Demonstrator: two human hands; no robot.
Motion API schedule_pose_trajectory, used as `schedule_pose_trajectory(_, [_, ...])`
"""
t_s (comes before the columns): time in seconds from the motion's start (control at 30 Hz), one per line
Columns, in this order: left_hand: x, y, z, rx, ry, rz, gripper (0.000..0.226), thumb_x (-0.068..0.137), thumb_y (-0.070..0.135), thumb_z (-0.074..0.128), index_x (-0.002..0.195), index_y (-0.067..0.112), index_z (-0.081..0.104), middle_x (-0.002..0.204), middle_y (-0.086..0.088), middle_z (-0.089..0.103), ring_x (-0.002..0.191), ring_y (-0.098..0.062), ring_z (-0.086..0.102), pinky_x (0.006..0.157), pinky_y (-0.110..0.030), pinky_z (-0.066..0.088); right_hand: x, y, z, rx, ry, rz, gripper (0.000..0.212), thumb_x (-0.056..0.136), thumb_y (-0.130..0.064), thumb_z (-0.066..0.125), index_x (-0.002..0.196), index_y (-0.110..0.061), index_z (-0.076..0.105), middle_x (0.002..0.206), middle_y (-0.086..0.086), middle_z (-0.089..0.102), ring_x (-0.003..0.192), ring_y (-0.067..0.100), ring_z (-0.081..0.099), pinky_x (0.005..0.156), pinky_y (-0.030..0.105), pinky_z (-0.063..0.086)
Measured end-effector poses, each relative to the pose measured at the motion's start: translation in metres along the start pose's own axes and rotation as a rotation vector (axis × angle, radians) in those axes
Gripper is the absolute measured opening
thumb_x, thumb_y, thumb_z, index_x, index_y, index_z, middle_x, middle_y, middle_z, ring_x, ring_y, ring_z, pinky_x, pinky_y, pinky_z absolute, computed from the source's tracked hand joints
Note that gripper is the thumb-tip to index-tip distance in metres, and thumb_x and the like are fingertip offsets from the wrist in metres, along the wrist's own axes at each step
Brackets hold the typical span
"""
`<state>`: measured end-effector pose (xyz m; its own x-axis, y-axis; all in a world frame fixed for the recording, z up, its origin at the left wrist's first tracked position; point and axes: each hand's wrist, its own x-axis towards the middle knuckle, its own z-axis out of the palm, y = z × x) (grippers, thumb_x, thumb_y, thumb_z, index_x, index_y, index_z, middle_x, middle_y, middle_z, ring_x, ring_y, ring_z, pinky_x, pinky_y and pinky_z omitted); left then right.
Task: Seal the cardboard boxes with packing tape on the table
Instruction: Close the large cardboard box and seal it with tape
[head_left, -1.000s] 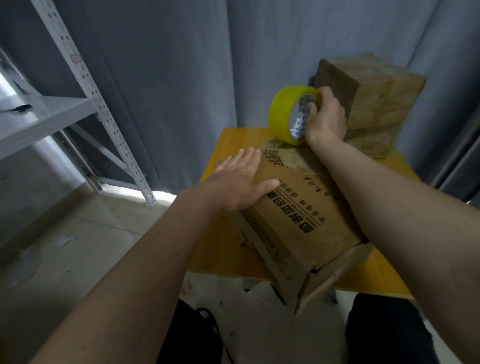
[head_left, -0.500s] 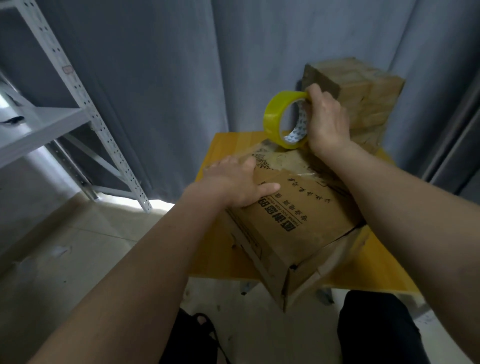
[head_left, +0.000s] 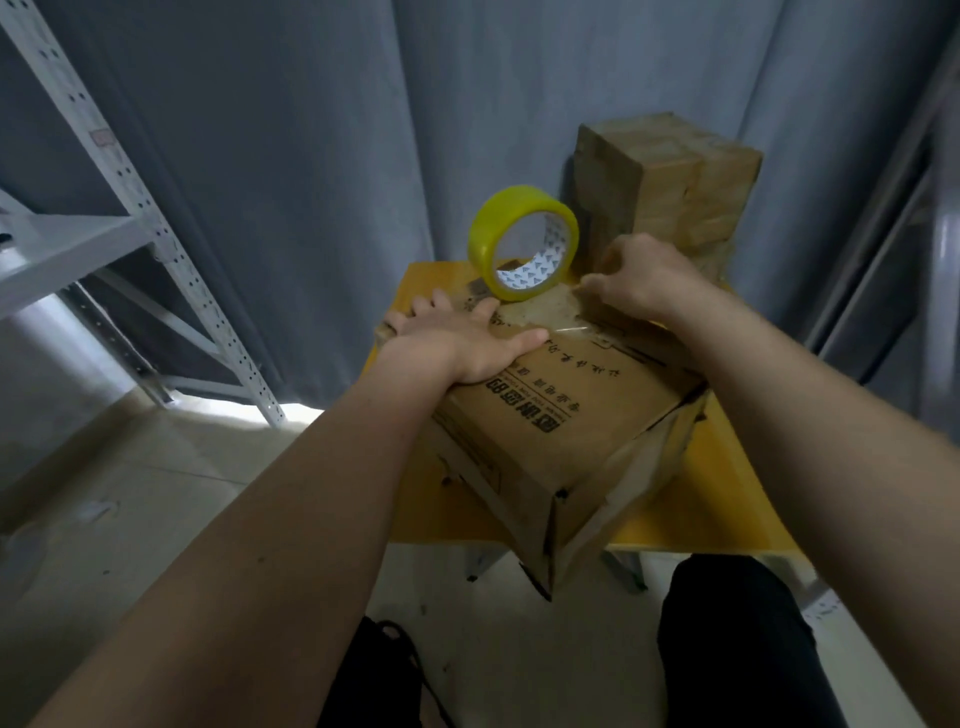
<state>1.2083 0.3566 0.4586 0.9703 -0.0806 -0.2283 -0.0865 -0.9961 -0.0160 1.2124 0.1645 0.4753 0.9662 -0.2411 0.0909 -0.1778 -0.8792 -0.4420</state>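
**Loose tape, overhanging box: where the seal could fail**

The printed cardboard box (head_left: 550, 415) lies skewed on the yellow counter (head_left: 717, 499), its near corner jutting past the counter's front edge, and a side flap at that corner gapes open. A short strip of clear tape (head_left: 569, 328) glints on the top face near the far end. The yellow tape roll (head_left: 523, 243) stands on edge at the far end of the box top, just beside the right hand (head_left: 641, 280); whether the roll rests on the box or on the counter behind it cannot be told.

The left hand (head_left: 462, 340) lies flat on the top face, fingers straight, thumb spread, its grip released and pressing the flap down. The right hand's fingers are curled at the tape's far end; they seem to pinch or pick at the strip, but whether the grip truly has it cannot be told.

Risks, as I judge them: the roll, balanced on edge and unheld, could tip off the far side. Pulling the tape while the box overhangs could drag it over the edge. If the left hand lifts early, the flap may spring up and the tape wrinkle. The open side flap stays unsealed.

A second, taped box (head_left: 670, 182) stands behind, against the grey curtain (head_left: 311, 156). A metal shelf rack (head_left: 104, 228) stands to the left.
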Motion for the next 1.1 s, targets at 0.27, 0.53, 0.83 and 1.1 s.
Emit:
schedule_pose_trajectory(0.27, [-0.015, -0.019, -0.005, 0.006, -0.016, -0.166, 0.087, 0.072, 0.094, 0.012, 0.149, 0.054, 0.009, 0.159, -0.011, 0.020, 0.143, -0.038, 0.022, 0.108, -0.053, 0.031, -0.017, 0.013, 0.001, 0.110, -0.022, 0.131, 0.056, 0.087, -0.047, 0.063, 0.128, -0.011, 0.049, 0.126, 0.012, 0.055, 0.113, 0.034, 0.054, 0.093, 0.044, 0.048])
schedule_pose_trajectory(0.53, [-0.024, -0.024, 0.003, -0.100, -0.022, -0.148, 0.080, 0.084, 0.084, 0.019, 0.152, 0.044, 0.010, 0.160, -0.009, 0.022, 0.143, -0.038, 0.028, 0.108, -0.051, 0.030, -0.013, 0.035, 0.001, 0.825, 0.021, 0.297, 0.035, 0.091, -0.030, 0.063, 0.121, -0.014, 0.052, 0.117, 0.011, 0.060, 0.096, 0.024, 0.058, 0.082, 0.039, 0.051])
schedule_pose_trajectory(0.83, [-0.015, 0.009, 0.004, -0.088, 0.050, -0.318, 0.110, 0.084, 0.084, 0.019, 0.155, 0.002, 0.001, 0.160, -0.027, -0.012, 0.148, -0.042, -0.012, 0.121, -0.050, -0.004, -0.011, 0.029, 0.029, 1.488, -0.198, 0.374, 0.028, 0.095, -0.035, 0.053, 0.107, -0.012, 0.064, 0.084, 0.008, 0.073, 0.076, 0.024, 0.072, 0.064, 0.034, 0.058])
schedule_pose_trajectory(1.1, [0.004, 0.020, -0.001, -0.097, 0.004, -0.376, 0.115, 0.083, 0.085, 0.020, 0.153, -0.004, -0.002, 0.159, -0.028, -0.011, 0.148, -0.043, -0.009, 0.121, -0.050, -0.002, 0.026, 0.068, 0.071, 0.858, 0.064, 0.271, 0.036, 0.098, -0.003, 0.040, 0.130, -0.012, 0.053, 0.130, 0.011, 0.057, 0.114, 0.024, 0.055, 0.098, 0.037, 0.048])
